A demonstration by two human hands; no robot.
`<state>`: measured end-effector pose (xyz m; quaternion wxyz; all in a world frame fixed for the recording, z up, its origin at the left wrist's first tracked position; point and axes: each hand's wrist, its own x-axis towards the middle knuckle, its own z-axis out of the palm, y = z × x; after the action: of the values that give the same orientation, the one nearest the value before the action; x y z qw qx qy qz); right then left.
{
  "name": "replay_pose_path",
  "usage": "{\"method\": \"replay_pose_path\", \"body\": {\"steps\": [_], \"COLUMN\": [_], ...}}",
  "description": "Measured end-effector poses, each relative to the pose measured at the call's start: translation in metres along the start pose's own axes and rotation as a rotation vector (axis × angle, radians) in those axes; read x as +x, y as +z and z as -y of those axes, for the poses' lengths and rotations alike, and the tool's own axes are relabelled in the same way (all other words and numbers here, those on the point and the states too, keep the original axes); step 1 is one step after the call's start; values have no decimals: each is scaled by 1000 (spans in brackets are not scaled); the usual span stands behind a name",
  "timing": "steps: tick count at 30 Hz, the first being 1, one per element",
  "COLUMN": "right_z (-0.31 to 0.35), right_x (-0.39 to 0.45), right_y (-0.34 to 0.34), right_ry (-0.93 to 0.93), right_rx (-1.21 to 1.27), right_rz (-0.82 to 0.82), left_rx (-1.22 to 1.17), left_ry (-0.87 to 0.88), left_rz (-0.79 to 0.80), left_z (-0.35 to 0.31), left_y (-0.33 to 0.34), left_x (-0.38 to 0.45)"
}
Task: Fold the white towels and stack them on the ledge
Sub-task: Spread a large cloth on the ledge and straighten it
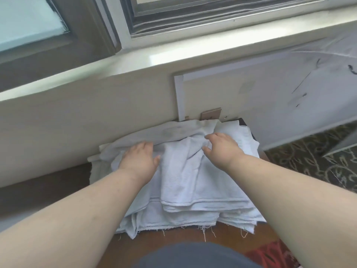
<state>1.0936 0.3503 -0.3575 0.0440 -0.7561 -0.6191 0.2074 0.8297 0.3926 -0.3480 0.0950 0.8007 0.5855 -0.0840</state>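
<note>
A small brown wooden table (pixel 222 235) stands against a cream wall below a pale window ledge (pixel 173 53). A heap of white cotton towels (pixel 193 182) with frayed edges lies directly on the table, covering nearly all of it. Bare wood shows only along the table's near edge, and a dark corner at the far right.

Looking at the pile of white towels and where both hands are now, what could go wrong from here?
1. The pile of white towels hangs over the front edge of its surface, with frayed threads dangling, so pulling the top towel could drag lower ones off.
2. The right hand seems to bunch a fold while the left hand rests flat, so the fold may come out uneven.
3. The ledge sits above and behind the pile, so a loosely folded towel may open during the lift.
</note>
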Motion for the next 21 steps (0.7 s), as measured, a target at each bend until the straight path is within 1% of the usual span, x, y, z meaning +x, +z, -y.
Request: {"method": "replay_pose_path", "body": {"steps": [6, 9, 12, 15, 18, 21], "right_z": [13, 16, 17, 15, 14, 11], "right_x": [42, 65, 88, 105, 113, 117], "right_y": [8, 10, 12, 18, 24, 26], "right_ry": [-43, -61, -29, 21, 54, 79], "right_rx": [16, 38, 86, 90, 21, -67], "right_rz": [32, 12, 10, 48, 120, 154], "left_rx": [6, 19, 1, 32, 67, 2], "left_ry": [8, 5, -3, 5, 34, 85], "left_rz": [-43, -12, 12, -15, 6, -24], "left_z": [-4, -4, -7, -6, -1, 2], "left_y": [-7, -4, 6, 16, 22, 24], "left_x": [48, 72, 88, 98, 105, 104]}}
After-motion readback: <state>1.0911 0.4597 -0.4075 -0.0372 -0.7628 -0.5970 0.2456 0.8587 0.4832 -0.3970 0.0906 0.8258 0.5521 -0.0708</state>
